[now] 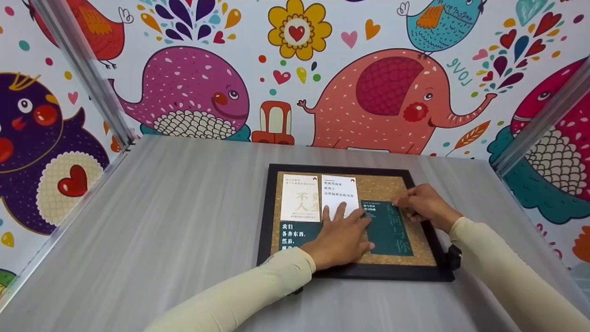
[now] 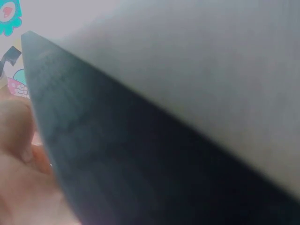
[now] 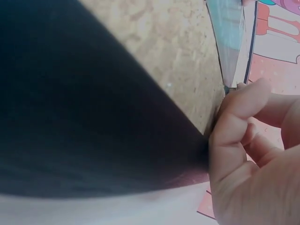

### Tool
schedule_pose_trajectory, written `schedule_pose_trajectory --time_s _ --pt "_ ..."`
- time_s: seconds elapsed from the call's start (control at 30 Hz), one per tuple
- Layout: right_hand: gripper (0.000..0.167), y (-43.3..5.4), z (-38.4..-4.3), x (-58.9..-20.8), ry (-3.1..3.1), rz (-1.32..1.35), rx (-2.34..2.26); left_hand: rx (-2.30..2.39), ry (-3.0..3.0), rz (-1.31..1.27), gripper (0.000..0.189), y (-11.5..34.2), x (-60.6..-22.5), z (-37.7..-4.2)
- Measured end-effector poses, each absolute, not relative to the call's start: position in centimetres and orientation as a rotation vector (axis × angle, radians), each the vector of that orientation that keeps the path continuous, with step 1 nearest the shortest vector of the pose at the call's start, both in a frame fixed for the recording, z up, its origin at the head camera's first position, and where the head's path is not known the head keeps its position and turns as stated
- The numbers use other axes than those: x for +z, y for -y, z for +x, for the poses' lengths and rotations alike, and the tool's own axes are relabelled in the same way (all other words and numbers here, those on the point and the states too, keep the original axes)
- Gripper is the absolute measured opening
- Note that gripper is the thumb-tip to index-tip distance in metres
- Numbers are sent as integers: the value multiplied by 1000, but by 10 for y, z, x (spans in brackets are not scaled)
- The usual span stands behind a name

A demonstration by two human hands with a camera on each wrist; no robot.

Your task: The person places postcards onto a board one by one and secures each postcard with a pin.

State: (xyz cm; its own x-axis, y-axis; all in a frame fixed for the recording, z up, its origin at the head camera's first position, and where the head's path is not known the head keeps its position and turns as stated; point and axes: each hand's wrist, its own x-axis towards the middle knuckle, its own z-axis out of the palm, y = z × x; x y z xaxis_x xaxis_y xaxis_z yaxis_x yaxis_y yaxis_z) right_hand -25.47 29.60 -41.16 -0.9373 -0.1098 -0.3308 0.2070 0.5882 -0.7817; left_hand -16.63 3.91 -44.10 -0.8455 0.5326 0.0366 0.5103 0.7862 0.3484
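Note:
A cork board in a black frame lies on the table. My left hand rests on it with fingers spread, the fingertips over a white card and the left edge of a dark green card. At that green card's top right corner, my right hand pinches with thumb and curled index finger. The right wrist view shows the fingers meeting at the card's tip; whatever small thing sits between them is hidden. In the left wrist view, the frame's dark side covers much of the picture.
On the board's left side, a cream-white card sits above another dark green card, partly covered by my left hand and sleeve. Small black parts stick out at the frame's right edge. A wall printed with cartoon animals rises behind the grey table.

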Motion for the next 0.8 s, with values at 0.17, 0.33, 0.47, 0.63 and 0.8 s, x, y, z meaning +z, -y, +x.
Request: schedule_pose_trajectory --time_s 0.17,0.33,0.47,0.63,0.8 --pt "22 -296 -253 -416 -2510 62 -1295 545 -2900 841 63 -40 -443 -167" --pt "21 -293 -251 -418 -2587 -11 -1242 538 -2897 839 63 -41 -444 -166" --pt "15 -287 -249 -418 -2699 -71 -1083 465 -2904 851 64 -41 -444 -165" --pt "14 -275 -240 -422 -2946 -311 -693 134 -2976 904 64 -44 -442 -160" --pt "23 -263 -228 -424 -3125 -477 -304 -117 -3017 923 64 -47 -440 -157"
